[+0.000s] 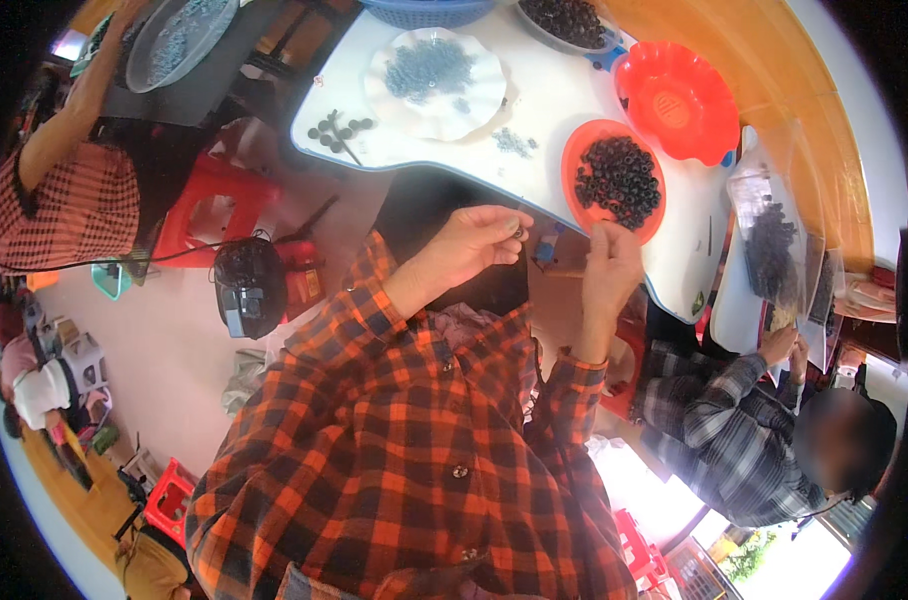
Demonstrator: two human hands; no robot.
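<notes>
Your left hand [486,240] pinches one small dark piece [519,233] just off the one white table [692,190]; your right hand [612,268] bunches beside one orange bowl [577,178] of black pieces [622,178], too many to count; I cannot tell whether it holds any

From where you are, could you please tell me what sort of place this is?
Probably a hand-assembly workshop: an orange bowl of small black parts, a white plate of bluish pieces, and a co-worker in dark plaid nearby.
</notes>
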